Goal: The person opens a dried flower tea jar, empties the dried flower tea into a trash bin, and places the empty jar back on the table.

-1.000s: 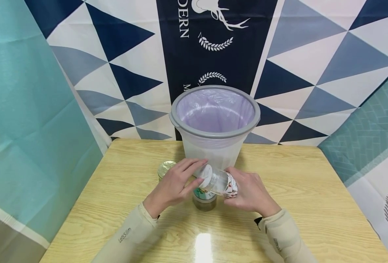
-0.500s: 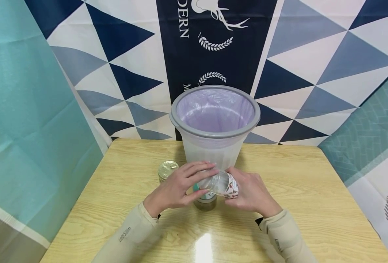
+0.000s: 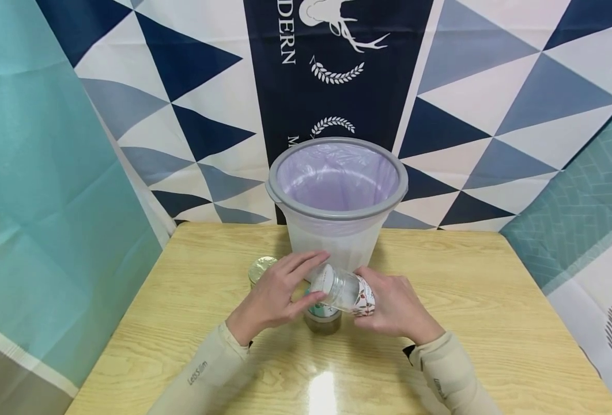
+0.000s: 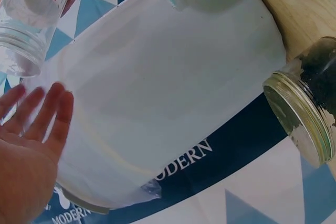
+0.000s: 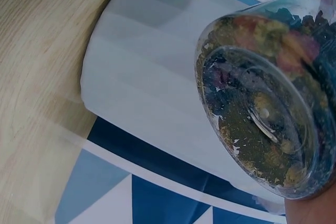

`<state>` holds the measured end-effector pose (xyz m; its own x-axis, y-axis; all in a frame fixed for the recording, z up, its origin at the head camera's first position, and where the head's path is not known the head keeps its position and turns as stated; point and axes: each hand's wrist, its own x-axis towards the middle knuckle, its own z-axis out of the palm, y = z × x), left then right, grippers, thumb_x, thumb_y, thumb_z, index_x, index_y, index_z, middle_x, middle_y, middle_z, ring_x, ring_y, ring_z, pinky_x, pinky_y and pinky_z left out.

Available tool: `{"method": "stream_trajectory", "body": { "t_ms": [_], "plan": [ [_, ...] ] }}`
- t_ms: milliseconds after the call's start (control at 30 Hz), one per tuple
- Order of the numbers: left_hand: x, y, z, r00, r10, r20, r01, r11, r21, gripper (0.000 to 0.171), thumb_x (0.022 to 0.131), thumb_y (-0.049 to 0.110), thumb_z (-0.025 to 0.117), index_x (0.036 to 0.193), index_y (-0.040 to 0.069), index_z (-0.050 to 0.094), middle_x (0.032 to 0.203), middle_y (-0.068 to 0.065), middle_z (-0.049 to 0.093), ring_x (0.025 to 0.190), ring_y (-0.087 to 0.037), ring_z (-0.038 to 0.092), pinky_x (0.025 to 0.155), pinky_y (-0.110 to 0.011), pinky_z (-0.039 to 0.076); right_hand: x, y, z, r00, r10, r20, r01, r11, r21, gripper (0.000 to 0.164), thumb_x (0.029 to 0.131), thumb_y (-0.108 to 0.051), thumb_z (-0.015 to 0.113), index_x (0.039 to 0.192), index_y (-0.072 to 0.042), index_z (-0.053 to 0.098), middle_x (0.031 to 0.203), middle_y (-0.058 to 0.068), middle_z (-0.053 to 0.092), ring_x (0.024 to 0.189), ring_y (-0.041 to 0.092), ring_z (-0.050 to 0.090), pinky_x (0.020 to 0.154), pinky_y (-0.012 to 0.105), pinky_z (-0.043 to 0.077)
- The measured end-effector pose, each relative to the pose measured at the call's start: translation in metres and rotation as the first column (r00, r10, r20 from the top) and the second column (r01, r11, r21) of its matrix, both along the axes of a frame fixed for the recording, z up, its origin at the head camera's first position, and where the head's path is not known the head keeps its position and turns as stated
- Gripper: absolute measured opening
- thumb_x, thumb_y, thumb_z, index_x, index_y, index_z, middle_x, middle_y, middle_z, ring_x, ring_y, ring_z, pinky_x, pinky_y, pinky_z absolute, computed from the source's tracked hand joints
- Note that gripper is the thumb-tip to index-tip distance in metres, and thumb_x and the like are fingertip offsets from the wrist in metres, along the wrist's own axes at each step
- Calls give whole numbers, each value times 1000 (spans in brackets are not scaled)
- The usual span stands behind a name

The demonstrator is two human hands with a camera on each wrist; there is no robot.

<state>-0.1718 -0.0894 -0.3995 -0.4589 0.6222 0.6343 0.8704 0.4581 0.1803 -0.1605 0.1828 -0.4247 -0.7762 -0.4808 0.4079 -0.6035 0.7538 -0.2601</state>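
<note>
Right hand [image 3: 391,301] grips jar [image 3: 346,289] tipped toward ten o'clock; left hand [image 3: 274,291] empty, fingers extended near jar. Bin [image 3: 337,239] at twelve o'clock, on desk [image 3: 467,300].

Head cam's pretty bright, white glare patch low on the table [image 3: 472,276], plus soft shadows. Both wrist cams are way dimmer, kinda hazy.

Triangle-patterned cloth [image 3: 337,98] behind wooden table [image 3: 461,288]
</note>
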Motion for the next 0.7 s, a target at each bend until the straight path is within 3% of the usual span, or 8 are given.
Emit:
{"method": "stream_trajectory", "body": {
  "t_ms": [167, 267, 400, 600, 700],
  "plan": [
    [-1, -2, 1, 987, -160, -30, 160, 987, -3, 60, 105, 47, 56, 152, 12, 49, 157, -10, 49, 145, -25, 48, 121, -38, 40, 0, 0, 0, 1000, 6, 6, -6, 1000, -8, 67, 52, -32, 91, 111, -18, 63, 84, -14, 64, 62, 1, 51, 53, 23, 40],
    [-1, 0, 2, 978, -205, -36, 205, 979, -10, 56, 102, 37, 66, 151, 14, 51, 156, -11, 50, 144, -24, 49, 120, -36, 41, 0, 1, 0, 1000, 5, 6, -5, 1000, -15, 67, 51, -31, 91, 110, -19, 62, 82, -15, 63, 61, 0, 50, 53, 23, 40],
    [-1, 4, 0, 984, -176, -17, 176, 984, -1, 56, 99, 33, 71, 148, 12, 55, 152, -10, 55, 136, -22, 57, 114, -33, 47, 1, 1, -1, 1000, 0, -3, -1, 1000, -24, 68, 49, -32, 92, 109, -19, 62, 81, -16, 62, 61, -1, 49, 53, 22, 39],
    [1, 0, -3, 999, -52, -16, 51, 999, -15, 63, 103, 56, 55, 149, 14, 54, 146, -6, 60, 127, -23, 63, 104, -38, 54, 1, -2, -2, 1000, 19, 8, -19, 1000, -5, 67, 51, -33, 90, 111, -20, 62, 82, -17, 63, 63, -1, 50, 54, 22, 40],
    [-1, 0, -4, 996, -88, -3, 88, 996, -14, 66, 103, 57, 54, 153, 15, 48, 154, -8, 53, 135, -25, 57, 111, -39, 50, 2, -1, -1, 1000, 12, 20, -11, 1000, -9, 64, 52, -32, 89, 110, -21, 63, 82, -17, 62, 63, -1, 50, 54, 22, 39]
  ]
}}
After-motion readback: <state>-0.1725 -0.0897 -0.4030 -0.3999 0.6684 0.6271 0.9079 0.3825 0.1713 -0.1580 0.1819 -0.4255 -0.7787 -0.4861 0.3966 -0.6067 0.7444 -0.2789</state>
